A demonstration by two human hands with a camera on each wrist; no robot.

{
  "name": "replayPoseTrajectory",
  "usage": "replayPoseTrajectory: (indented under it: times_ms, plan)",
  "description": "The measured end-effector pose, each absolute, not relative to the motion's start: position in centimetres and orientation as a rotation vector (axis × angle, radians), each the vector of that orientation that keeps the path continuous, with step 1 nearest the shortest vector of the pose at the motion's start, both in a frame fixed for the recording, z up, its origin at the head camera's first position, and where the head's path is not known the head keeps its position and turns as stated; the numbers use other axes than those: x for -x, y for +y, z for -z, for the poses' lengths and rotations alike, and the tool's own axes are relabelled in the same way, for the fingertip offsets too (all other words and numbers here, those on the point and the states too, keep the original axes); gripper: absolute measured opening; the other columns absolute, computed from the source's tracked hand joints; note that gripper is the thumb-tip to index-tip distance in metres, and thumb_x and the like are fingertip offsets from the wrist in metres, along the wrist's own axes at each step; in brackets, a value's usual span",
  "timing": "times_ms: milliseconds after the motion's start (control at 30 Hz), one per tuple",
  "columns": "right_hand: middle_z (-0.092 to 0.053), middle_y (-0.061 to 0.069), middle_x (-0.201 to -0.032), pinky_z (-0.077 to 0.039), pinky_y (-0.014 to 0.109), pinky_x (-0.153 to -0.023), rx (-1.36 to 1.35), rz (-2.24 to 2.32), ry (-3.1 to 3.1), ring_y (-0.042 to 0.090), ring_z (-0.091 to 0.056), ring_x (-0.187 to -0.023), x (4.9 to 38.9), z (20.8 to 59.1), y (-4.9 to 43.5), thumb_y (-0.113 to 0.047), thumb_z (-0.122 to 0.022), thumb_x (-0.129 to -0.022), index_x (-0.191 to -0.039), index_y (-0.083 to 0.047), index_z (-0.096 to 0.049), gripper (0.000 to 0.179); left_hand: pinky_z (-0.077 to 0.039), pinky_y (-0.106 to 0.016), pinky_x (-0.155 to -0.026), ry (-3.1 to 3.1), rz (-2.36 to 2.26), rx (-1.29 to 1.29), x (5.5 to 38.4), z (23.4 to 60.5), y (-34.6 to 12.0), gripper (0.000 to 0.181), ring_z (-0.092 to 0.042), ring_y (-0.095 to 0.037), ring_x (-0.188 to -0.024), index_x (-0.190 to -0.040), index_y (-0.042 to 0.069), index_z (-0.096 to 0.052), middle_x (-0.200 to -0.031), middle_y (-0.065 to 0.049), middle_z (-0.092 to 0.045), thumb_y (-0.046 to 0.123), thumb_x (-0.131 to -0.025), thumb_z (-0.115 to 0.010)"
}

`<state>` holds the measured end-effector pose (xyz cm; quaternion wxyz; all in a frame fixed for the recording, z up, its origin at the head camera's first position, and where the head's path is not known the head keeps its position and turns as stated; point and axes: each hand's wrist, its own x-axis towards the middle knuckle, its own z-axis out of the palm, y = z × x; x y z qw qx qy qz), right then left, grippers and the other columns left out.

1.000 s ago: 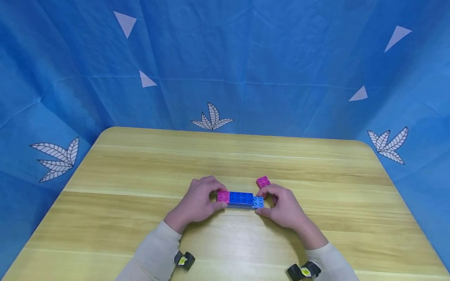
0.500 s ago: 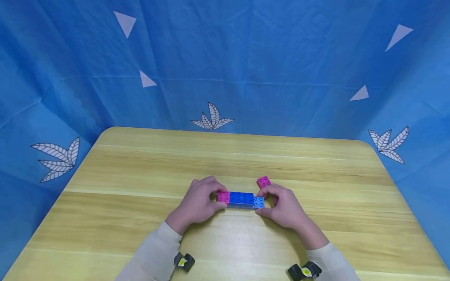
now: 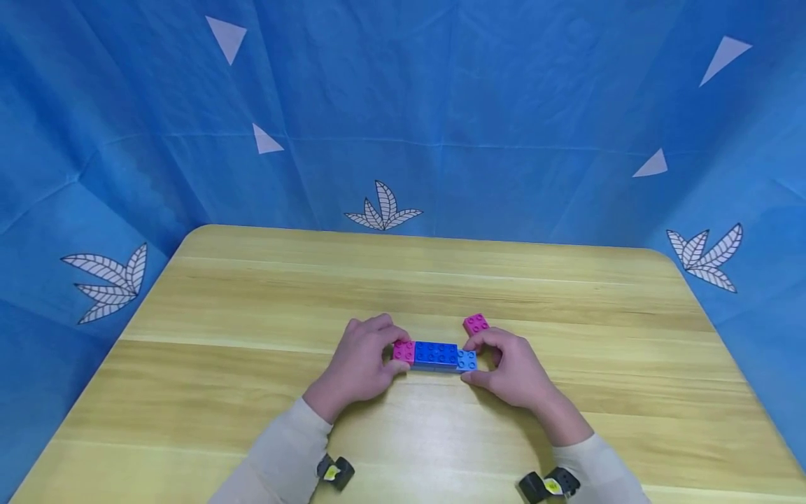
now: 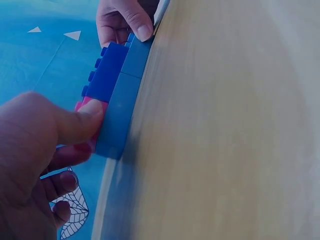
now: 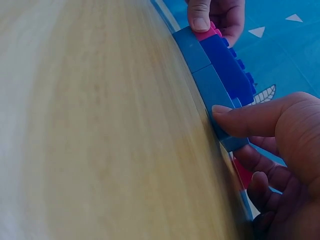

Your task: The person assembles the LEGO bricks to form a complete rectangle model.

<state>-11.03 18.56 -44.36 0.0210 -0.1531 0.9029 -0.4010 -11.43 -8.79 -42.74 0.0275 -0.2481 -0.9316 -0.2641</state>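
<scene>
In the head view a row of toy building bricks lies at mid-table. Its lower layer is two light blue bricks [image 4: 116, 120] end to end, seen in both wrist views. On top sit a pink brick [image 3: 404, 353] at the left end and a longer dark blue brick [image 3: 436, 353] in the middle; light blue studs [image 3: 467, 360] show at the right end. My left hand [image 3: 362, 360] pinches the pink brick between thumb and fingers. With thumb and forefinger, my right hand [image 3: 513, 371] pinches the right end of the lower light blue layer.
A loose pink brick [image 3: 476, 323] lies just behind my right hand, partly covered by it. The wooden table [image 3: 264, 294] runs back to a blue cloth backdrop [image 3: 504, 105]. Both sleeves carry small black devices [image 3: 336, 472] at the wrists.
The head view has shifted slightly, moving the scene a little rightward in the frame. Both hands keep the same grip on the joined bricks.
</scene>
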Motion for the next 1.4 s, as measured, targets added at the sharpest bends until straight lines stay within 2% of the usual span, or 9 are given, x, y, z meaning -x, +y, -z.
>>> replayPoseTrajectory:
  times_ms: [267,867,1400]
  plan:
    - [-0.050,0.003,-0.074,-0.035,0.030,-0.059,0.484,1.248,2.797,0.016,-0.043,-0.063,11.02,44.38,18.58,-0.010,-0.093,-0.067,-0.096,-0.019,-0.069,0.038,-0.035,-0.036,-0.082,-2.853,1.061,0.733,11.66,43.04,-9.09,0.034,-0.053,-0.013,-0.080,-0.108,0.016,-0.072,-0.090,0.012,-0.053,0.024,-0.078,-0.087]
    - [-0.050,0.002,-0.074,-0.036,0.031,-0.059,0.491,1.241,2.794,0.016,-0.043,-0.063,11.14,44.50,18.72,-0.011,-0.093,-0.068,-0.096,-0.020,-0.069,0.038,-0.037,-0.040,-0.091,-2.866,1.206,0.709,11.99,43.28,-9.18,0.032,-0.053,-0.011,-0.087,-0.104,0.019,-0.069,-0.091,0.013,-0.053,0.020,-0.078,-0.087]
    - [-0.053,0.002,-0.079,-0.036,0.030,-0.059,0.529,1.258,2.772,0.016,-0.044,-0.064,11.02,44.18,19.14,-0.013,-0.094,-0.066,-0.099,-0.020,-0.070,0.041,-0.042,-0.039,-0.087,-2.888,1.299,0.684,11.90,42.95,-9.10,0.032,-0.051,-0.015,-0.092,-0.105,0.020,-0.069,-0.094,0.011,-0.053,0.016,-0.079,-0.087]
